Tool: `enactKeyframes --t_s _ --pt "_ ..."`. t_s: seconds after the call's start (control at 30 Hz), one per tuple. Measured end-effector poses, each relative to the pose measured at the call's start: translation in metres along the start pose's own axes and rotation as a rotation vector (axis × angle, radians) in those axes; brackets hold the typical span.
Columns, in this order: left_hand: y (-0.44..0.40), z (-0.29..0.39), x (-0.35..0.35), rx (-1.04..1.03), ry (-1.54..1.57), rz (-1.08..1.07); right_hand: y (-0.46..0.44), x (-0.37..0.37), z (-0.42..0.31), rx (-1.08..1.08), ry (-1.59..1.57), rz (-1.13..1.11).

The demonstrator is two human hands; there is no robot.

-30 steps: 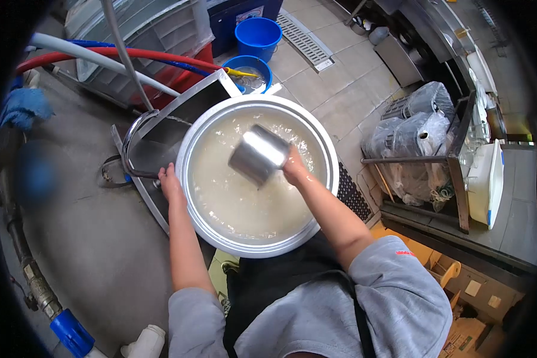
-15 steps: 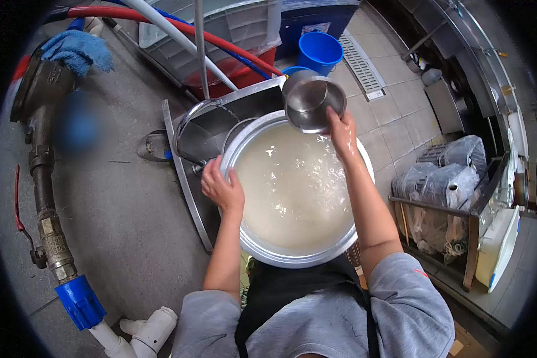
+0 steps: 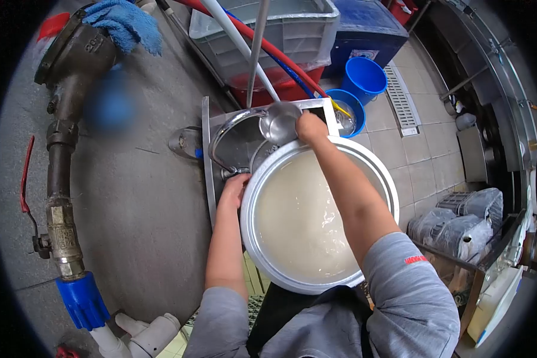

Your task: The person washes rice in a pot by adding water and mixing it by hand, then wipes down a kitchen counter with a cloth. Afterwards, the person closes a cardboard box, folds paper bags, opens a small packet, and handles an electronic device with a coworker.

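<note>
A large round metal pot (image 3: 250, 230) holds cloudy whitish liquid and stands against a metal sink (image 3: 207, 128). My right hand (image 3: 311, 127) is closed round the edge or handle of a metal cup (image 3: 281, 123), held over the sink beyond the pot's far rim, near the curved faucet (image 3: 225, 134). The cup is tilted, its inside showing. At the pot's left side is my left hand (image 3: 235, 190), near the faucet base; its fingers are partly hidden, and whether they grip the rim is unclear.
Two blue buckets (image 3: 365, 77) stand on the floor behind the sink, beside a drain grate (image 3: 403, 101). Red, white and blue hoses cross behind the sink. A pipe with a valve (image 3: 61, 227) runs along the left wall. Plastic-wrapped items (image 3: 459, 230) sit on a rack at right.
The metal cup has gone from over the pot's liquid to over the sink, in my right hand. My left hand has moved lower behind the pot's left rim. The view has shifted.
</note>
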State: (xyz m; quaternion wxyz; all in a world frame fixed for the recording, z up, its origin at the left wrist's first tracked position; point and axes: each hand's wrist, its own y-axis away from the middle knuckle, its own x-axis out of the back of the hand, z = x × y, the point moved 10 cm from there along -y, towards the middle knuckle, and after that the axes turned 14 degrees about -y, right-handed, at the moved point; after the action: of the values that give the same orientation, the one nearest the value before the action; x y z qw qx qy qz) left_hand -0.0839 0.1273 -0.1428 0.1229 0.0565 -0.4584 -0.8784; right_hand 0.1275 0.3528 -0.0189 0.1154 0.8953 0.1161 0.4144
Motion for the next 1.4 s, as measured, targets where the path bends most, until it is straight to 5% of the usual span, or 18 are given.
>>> enactKeyframes --t_s 0.33,0.77,1.03,1.13,1.17,1.27,1.37,1.4 --pt "-0.056 -0.032 0.019 -0.199 -0.169 0.038 0.003 -0.005 -0.002 -0.040 0.059 -0.109" --pt "-0.043 -0.018 0.023 -0.201 -0.328 0.139 0.000 -0.003 -0.001 0.014 0.025 -0.076" --pt "0.007 0.020 0.014 -0.104 0.010 0.177 -0.007 0.023 0.018 -0.001 -0.190 0.143" --pt "0.051 0.063 0.005 -0.421 -0.360 0.415 -0.009 0.053 0.041 -0.023 -0.440 0.286" --pt "0.078 0.075 -0.008 -0.376 -0.565 0.461 -0.014 0.056 0.056 -0.011 -0.526 0.300" --pt "0.177 0.115 -0.066 -0.915 -1.100 0.972 0.028 0.086 0.053 0.069 -1.133 0.272" --pt "0.162 0.067 -0.135 -1.124 -1.302 0.567 0.072 0.097 0.060 0.055 -1.308 0.232" --pt "0.150 0.044 -0.145 -1.003 -1.360 0.528 0.084 0.095 0.067 0.040 -1.354 0.212"
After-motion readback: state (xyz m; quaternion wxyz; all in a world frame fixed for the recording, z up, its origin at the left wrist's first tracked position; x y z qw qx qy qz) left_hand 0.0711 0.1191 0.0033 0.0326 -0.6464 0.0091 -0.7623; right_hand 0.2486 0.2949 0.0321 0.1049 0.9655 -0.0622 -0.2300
